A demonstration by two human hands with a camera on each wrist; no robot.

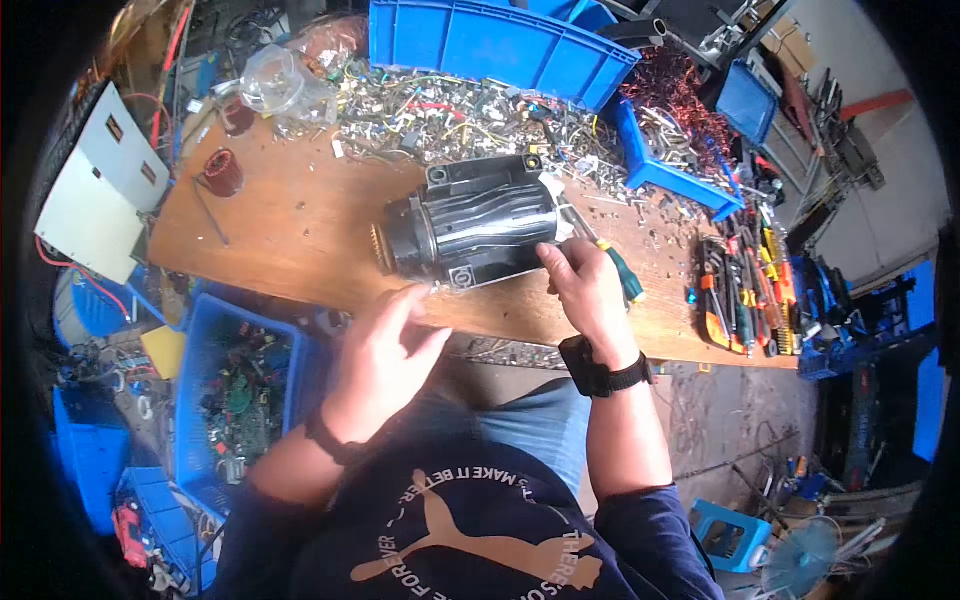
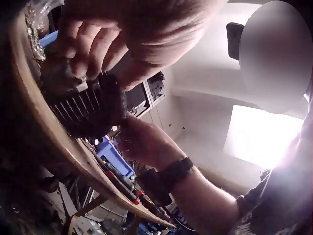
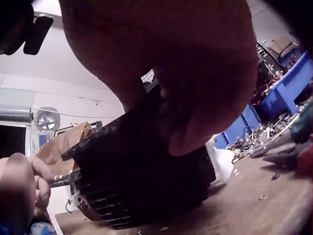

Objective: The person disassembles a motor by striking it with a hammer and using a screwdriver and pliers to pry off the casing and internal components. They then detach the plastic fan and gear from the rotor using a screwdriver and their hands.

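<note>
A black finned electric motor [image 1: 490, 228] lies on its side on the wooden bench [image 1: 300, 225], with a copper-coloured ring [image 1: 378, 248] at its left end. My right hand [image 1: 590, 285] grips the motor's right end, thumb on top. In the right wrist view the palm shades much of the motor body [image 3: 142, 171]. My left hand [image 1: 385, 350] is at the bench's front edge, its fingertips close to the motor's front left corner and the thumb apart. The left wrist view shows its fingers [image 2: 90, 46] bent loosely beside the finned body.
A green-handled screwdriver [image 1: 625, 275] lies right of the motor. Behind it spreads a heap of small metal scrap [image 1: 450, 125] below a blue crate [image 1: 490, 45]. Several hand tools [image 1: 745, 290] line the bench's right end. A red coil [image 1: 223, 172] stands at the left.
</note>
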